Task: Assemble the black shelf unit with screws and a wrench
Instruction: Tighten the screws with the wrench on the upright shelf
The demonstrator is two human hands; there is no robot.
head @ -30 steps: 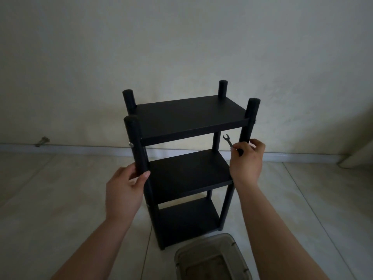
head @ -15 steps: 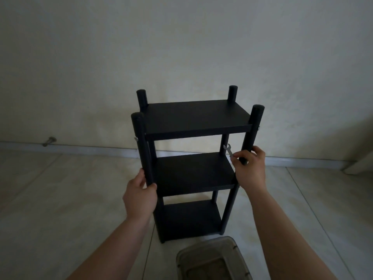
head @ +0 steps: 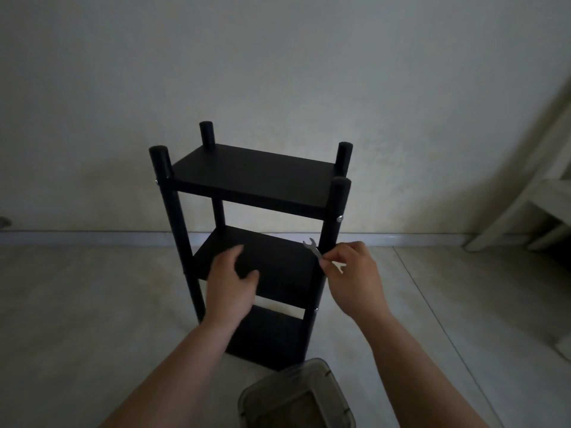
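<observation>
A black three-tier shelf unit [head: 253, 177] stands upright on the tiled floor, near the wall. Silver screw heads show on its front right post [head: 340, 218] and front left post [head: 156, 181]. My left hand [head: 230, 285] hovers over the front edge of the middle shelf, with relaxed fingers that hold nothing. My right hand [head: 353, 279] is beside the front right post and pinches the handle of a small silver wrench [head: 312, 247]. The wrench's open jaw points up, just left of that post.
A clear plastic container [head: 296, 396] sits on the floor directly in front of the shelf, between my forearms. Pale furniture legs [head: 525, 211] stand at the far right by the wall. A small metal object [head: 4, 223] lies at the left baseboard.
The shelf has turned so its right side now faces me more. My left hand let go of the front left post and moved to the middle shelf. My right hand released the right post and keeps the wrench.
</observation>
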